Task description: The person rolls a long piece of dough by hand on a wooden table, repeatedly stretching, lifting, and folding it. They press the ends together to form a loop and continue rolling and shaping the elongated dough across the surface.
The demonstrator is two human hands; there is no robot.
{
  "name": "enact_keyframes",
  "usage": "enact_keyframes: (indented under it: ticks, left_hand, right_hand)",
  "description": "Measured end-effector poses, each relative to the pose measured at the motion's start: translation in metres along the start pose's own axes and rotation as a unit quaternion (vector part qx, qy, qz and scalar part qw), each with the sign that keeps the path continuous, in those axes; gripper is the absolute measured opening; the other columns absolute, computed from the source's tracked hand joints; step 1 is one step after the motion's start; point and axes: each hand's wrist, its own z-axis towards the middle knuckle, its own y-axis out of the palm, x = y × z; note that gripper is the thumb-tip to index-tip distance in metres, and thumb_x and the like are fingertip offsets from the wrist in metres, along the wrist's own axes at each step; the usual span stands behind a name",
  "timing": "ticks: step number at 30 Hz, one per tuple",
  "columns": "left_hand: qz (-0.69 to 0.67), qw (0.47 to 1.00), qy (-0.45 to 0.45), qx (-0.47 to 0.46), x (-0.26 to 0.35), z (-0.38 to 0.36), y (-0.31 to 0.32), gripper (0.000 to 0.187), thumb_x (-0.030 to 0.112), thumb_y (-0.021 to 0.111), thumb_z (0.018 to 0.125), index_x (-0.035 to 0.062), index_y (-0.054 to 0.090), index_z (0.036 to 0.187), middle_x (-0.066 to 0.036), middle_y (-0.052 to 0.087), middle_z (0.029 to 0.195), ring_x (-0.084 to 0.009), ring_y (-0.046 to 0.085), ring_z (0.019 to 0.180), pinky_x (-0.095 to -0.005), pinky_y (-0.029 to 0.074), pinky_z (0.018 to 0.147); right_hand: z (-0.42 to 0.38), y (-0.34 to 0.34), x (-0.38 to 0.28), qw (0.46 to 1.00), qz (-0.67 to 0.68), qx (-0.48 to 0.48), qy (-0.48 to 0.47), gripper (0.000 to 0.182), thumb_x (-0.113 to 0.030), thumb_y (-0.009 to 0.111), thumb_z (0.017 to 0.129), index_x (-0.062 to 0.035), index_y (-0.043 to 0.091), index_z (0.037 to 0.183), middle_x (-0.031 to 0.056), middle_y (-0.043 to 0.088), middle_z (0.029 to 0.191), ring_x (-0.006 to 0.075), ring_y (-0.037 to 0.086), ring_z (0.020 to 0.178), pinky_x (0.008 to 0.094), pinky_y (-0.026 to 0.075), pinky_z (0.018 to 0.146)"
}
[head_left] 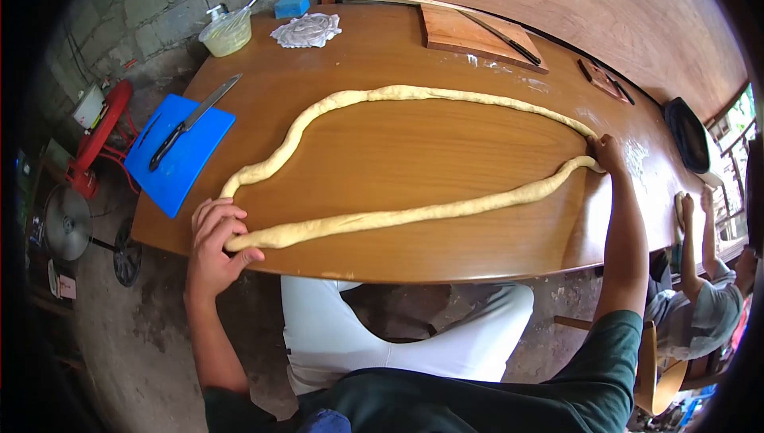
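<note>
Long ropes of pale yellow dough (pixel 406 216) lie on the wooden table, forming a closed loop. The upper strand bows away from me, and the lower one runs near the front edge. At the loop's left end, my left hand (pixel 216 246) is wrapped over the dough, thumb beside the lower strand. My right hand (pixel 609 154) is closed on the dough at the right end, where both strands meet. My fingers hide whether the strands are joined at either end.
A knife (pixel 195 121) rests on a blue cutting board (pixel 195 166) at left. Farther back are a tub (pixel 227 35), a crumpled cloth (pixel 306 30), a blue block (pixel 292 6) and a wooden board (pixel 454 31) with another knife (pixel 501 37). Another person (pixel 696 306) works at right.
</note>
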Motion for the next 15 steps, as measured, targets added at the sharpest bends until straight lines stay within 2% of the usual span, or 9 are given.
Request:
enact_keyframes:
  ticks: [1,2,3,4,5,7,9,10,15]
  left_hand:
    - [-0.011,1.000,0.006,-0.016,-0.004,-0.005,-0.004,0.051,0.044,0.091,0.075,0.0034,0.063,0.088,-0.011,0.066,0.105,-0.0369,0.062,0.116,-0.0496,0.049,0.096]
    - [-0.066,0.996,-0.053,-0.011,-0.011,-0.013,-0.003,0.045,0.032,0.094,0.074,0.0021,0.063,0.089,-0.012,0.066,0.104,-0.0378,0.062,0.116,-0.0497,0.049,0.099]
    - [-0.032,0.999,-0.039,0.009,-0.016,-0.016,-0.004,0.042,0.027,0.093,0.076,0.0008,0.063,0.090,-0.013,0.064,0.098,-0.0378,0.062,0.108,-0.0474,0.050,0.092]
    - [-0.026,0.998,-0.059,0.003,-0.020,-0.016,-0.004,0.041,0.026,0.093,0.077,0.0004,0.063,0.090,-0.014,0.062,0.094,-0.0376,0.061,0.102,-0.0476,0.049,0.088]
    - [-0.021,0.997,-0.081,-0.003,-0.022,-0.015,-0.006,0.040,0.024,0.092,0.078,0.0000,0.062,0.089,-0.014,0.060,0.090,-0.0374,0.060,0.097,-0.0479,0.049,0.084]
    - [0.005,0.997,-0.071,0.041,-0.022,-0.008,-0.007,0.043,0.029,0.092,0.080,-0.0007,0.061,0.087,-0.013,0.058,0.083,-0.0355,0.057,0.077,-0.0456,0.047,0.070]
    - [0.038,0.993,-0.069,0.086,-0.018,-0.001,-0.011,0.043,0.031,0.091,0.080,-0.0002,0.063,0.089,-0.012,0.058,0.082,-0.0349,0.057,0.073,-0.0447,0.047,0.067]
    - [0.038,0.993,-0.065,0.089,-0.013,0.001,-0.014,0.043,0.031,0.091,0.080,-0.0002,0.063,0.089,-0.012,0.058,0.082,-0.0349,0.057,0.073,-0.0447,0.047,0.067]
    - [0.076,0.996,0.022,0.049,0.004,-0.001,-0.020,0.037,0.028,0.090,0.081,0.0015,0.067,0.091,-0.012,0.060,0.087,-0.0368,0.060,0.082,-0.0481,0.049,0.074]
  right_hand:
    - [-0.002,0.001,0.003,0.999,0.035,0.016,-0.031,0.054,-0.054,0.072,0.099,-0.0002,0.072,0.096,0.0244,0.076,0.084,0.0364,0.076,0.079,0.0495,0.057,0.070]
    - [-0.010,-0.004,-0.004,0.999,0.036,0.015,-0.035,0.054,-0.054,0.072,0.099,-0.0002,0.072,0.096,0.0244,0.076,0.084,0.0364,0.076,0.079,0.0495,0.057,0.070]
    - [-0.021,-0.010,-0.009,0.998,0.040,-0.001,-0.047,0.055,-0.055,0.073,0.099,-0.0006,0.072,0.095,0.0198,0.074,0.080,0.0320,0.073,0.072,0.0468,0.056,0.063]
    - [-0.030,-0.017,-0.014,0.997,0.045,-0.017,-0.059,0.055,-0.056,0.073,0.099,-0.0011,0.071,0.093,0.0153,0.072,0.075,0.0276,0.071,0.065,0.0440,0.054,0.056]
    - [-0.036,-0.024,-0.016,0.997,0.046,-0.019,-0.063,0.055,-0.056,0.073,0.099,-0.0011,0.071,0.093,0.0153,0.072,0.075,0.0276,0.071,0.065,0.0440,0.054,0.056]
    - [-0.046,-0.038,-0.022,0.988,0.077,-0.134,0.004,0.056,-0.055,0.074,0.099,0.0012,0.072,0.101,0.0155,0.073,0.084,0.0265,0.074,0.072,0.0431,0.057,0.063]
    - [-0.061,-0.051,-0.024,0.981,0.124,-0.147,0.028,0.055,-0.054,0.075,0.099,0.0008,0.072,0.098,0.0117,0.070,0.081,0.0228,0.072,0.066,0.0399,0.056,0.057]
    - [-0.068,-0.057,-0.026,0.971,0.171,-0.158,0.058,0.054,-0.054,0.075,0.099,0.0005,0.071,0.095,0.0079,0.067,0.077,0.0191,0.069,0.061,0.0366,0.056,0.051]
    - [-0.083,-0.060,-0.009,0.960,0.241,-0.112,0.086,0.053,-0.050,0.076,0.099,0.0023,0.071,0.098,0.0113,0.068,0.076,0.0221,0.069,0.058,0.0375,0.058,0.044]
